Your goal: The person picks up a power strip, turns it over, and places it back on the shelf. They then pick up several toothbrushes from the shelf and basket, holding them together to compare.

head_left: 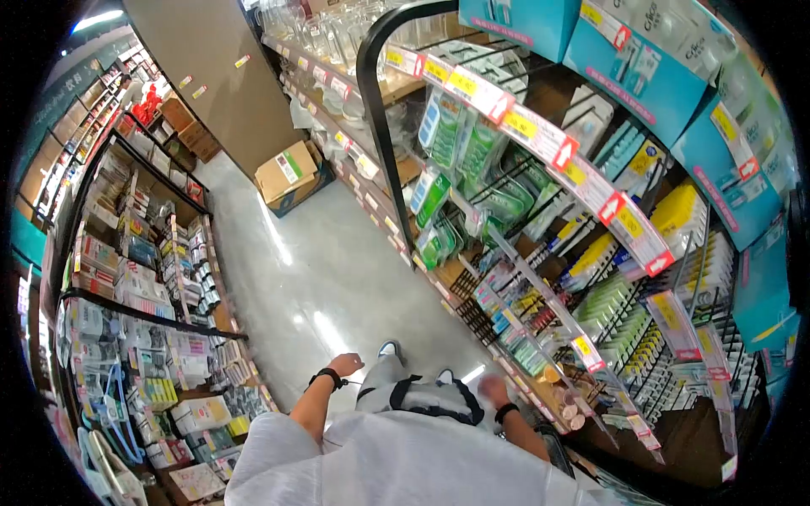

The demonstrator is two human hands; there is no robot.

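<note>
My left hand hangs beside my leg over the grey floor, its fingers loosely curled with nothing visible in them. A black band circles that wrist. On the other side, my right hand is smeared by motion, so its fingers cannot be made out. It is nearest to the lower edge of the right-hand shelf, apart from small pinkish round-ended items. Another dark band is on the right wrist. Toothbrush packs and green packaged goods hang on the right-hand rack.
A shop aisle runs forward between shelves. The left shelf carries many small packaged goods. A cardboard box stands on the floor by a brown panel. Glassware fills the shelf beyond the black frame.
</note>
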